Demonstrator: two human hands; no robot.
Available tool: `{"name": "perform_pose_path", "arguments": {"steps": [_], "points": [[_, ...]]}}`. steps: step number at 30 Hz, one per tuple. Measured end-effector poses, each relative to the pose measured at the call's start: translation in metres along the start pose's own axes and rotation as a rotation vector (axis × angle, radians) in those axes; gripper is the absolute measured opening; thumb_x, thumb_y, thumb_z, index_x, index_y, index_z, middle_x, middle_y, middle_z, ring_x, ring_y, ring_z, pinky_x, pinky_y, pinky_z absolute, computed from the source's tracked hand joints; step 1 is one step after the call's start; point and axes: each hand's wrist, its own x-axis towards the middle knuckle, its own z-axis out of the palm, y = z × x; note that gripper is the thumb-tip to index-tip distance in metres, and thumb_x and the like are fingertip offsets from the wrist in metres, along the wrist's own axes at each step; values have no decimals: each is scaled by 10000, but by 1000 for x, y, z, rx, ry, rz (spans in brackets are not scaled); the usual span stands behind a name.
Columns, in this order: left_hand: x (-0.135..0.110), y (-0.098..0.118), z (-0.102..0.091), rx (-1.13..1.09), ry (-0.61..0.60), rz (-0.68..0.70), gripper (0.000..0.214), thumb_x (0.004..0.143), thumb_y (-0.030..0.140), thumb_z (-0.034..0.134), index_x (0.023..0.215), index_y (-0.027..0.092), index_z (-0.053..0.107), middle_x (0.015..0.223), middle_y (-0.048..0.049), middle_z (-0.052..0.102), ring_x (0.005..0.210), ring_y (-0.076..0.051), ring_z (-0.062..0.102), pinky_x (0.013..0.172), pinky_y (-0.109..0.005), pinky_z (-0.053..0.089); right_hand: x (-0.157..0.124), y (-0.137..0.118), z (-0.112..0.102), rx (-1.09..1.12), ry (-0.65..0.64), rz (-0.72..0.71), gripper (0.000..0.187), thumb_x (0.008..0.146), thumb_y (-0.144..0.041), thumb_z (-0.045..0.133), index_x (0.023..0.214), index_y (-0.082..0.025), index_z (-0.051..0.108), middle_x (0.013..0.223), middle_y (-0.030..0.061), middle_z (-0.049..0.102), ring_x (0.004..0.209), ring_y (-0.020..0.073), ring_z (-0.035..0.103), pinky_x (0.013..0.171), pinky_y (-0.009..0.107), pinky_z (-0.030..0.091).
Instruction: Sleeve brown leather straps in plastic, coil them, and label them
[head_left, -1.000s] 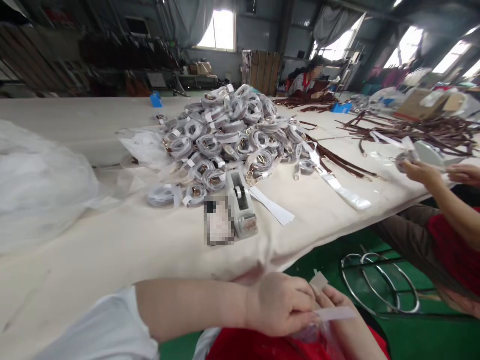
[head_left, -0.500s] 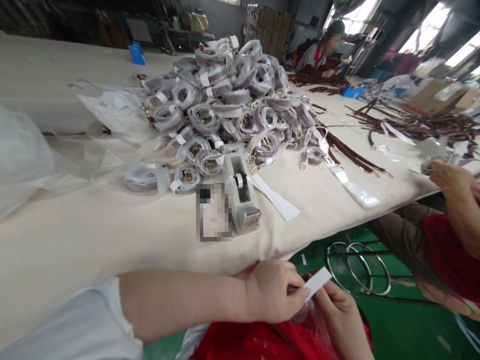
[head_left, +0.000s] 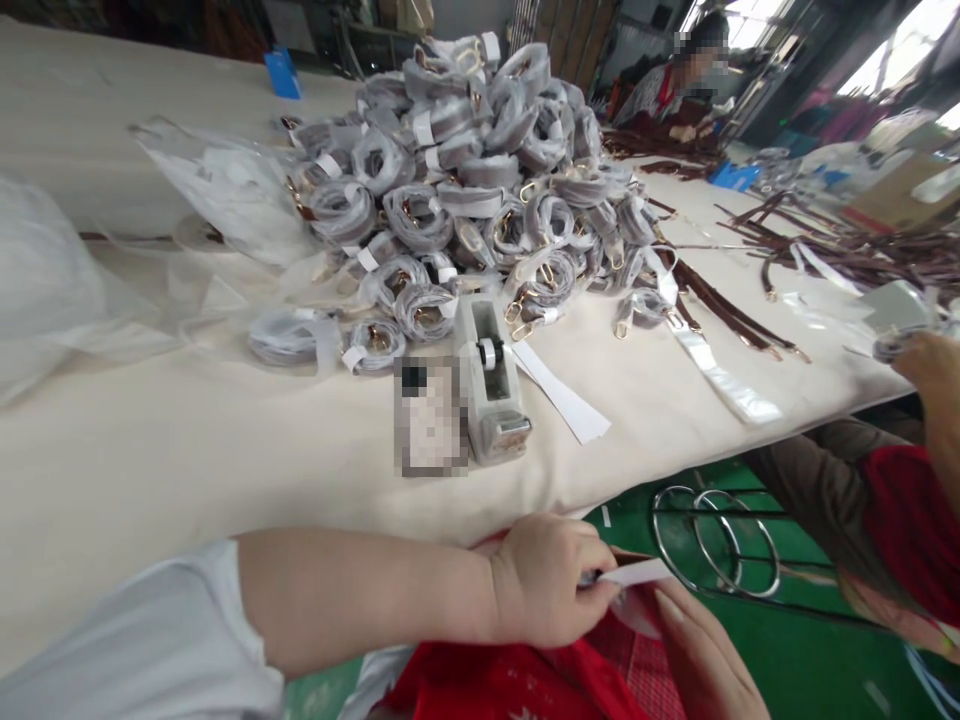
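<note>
Low in front of me, over the red apron, my left hand (head_left: 551, 582) is closed, pinching one end of a white paper strip (head_left: 636, 573). A small dark piece shows inside that fist. My right hand (head_left: 709, 645) is at the strip's far end, its fingers together and partly hidden; what they grip I cannot make out. Clear plastic (head_left: 636, 612) and a bit of brown show between the hands. On the table beyond are a tape dispenser (head_left: 474, 318), more white strips (head_left: 566, 400) and a blurred-out flat item (head_left: 433, 420).
A tall heap of plastic-wrapped coiled straps (head_left: 480, 200) covers the table (head_left: 150, 480). Clear bags (head_left: 225, 200) lie left. Loose brown straps (head_left: 720, 300) lie right, near a co-worker's hand (head_left: 926, 365). Metal stool rings (head_left: 716, 540) stand below the table edge. Another person sits behind.
The paper strip has tilted from slanting upward to nearly level. My right hand has turned and shifted slightly down and right. The view has moved a little, and the co-worker's hand is farther right.
</note>
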Motion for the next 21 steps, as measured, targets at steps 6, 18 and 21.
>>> {"name": "perform_pose_path", "arguments": {"steps": [6,18,21], "points": [[-2,1,1,-34,12,-215,326,793,355,591,1073,199,530,1009,-39,688,854,-238,662,762,-354,513,11,-14,21,93,-152,102,237,810,-444,702,899,-246,800,834,40,773,734,203,714,654,216,582],[3,-8,-1,-154,-181,-207,563,719,503,678,1150,179,513,1041,-76,684,920,-242,663,747,-298,501,17,-2,14,7,-213,108,233,786,-425,722,833,-212,802,760,50,743,724,225,704,622,218,562],[9,-12,-5,-98,-347,-196,548,720,615,643,1070,197,591,961,-68,688,846,-237,657,637,-276,455,17,-4,10,-36,-161,90,225,772,-427,727,807,-217,802,799,59,756,766,238,712,652,217,565]]}}
